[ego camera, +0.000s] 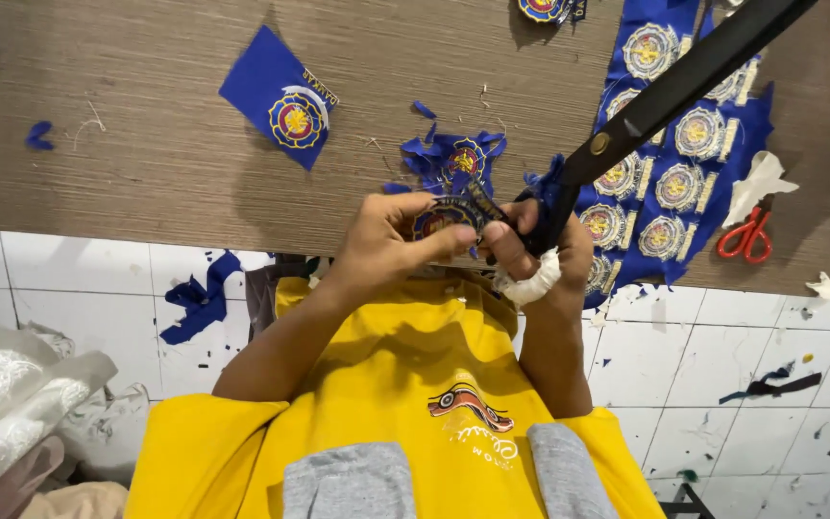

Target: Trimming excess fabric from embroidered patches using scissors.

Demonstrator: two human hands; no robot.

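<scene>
Left hand [386, 240] is pinching a round embroidered badge [442, 219] between thumb and fingers, closed on it, holding it just above the near edge of the brown table [146, 144]; right hand [540, 245] is gripping the handles of big black scissors [665, 91], fingers curled shut through a loop wrapped in white cloth, blades running up and away to the far right; scissors are meeting the badge at its right side, exact blade contact hidden by the fingers; both hands are touching or nearly touching around the badge; just beyond the hands a pile of blue fabric scraps [453, 154] is lying with another badge in it; far left of that a blue square patch [280, 96] is lying flat, well apart; to the right a blue sheet of uncut badges [674, 183] is spreading under the scissors; small red scissors [746, 235] are lying near the table's right edge beside the sheet; person is wearing a yellow shirt [386, 384]; white tiled floor [722, 365] below with blue scraps on it.
</scene>
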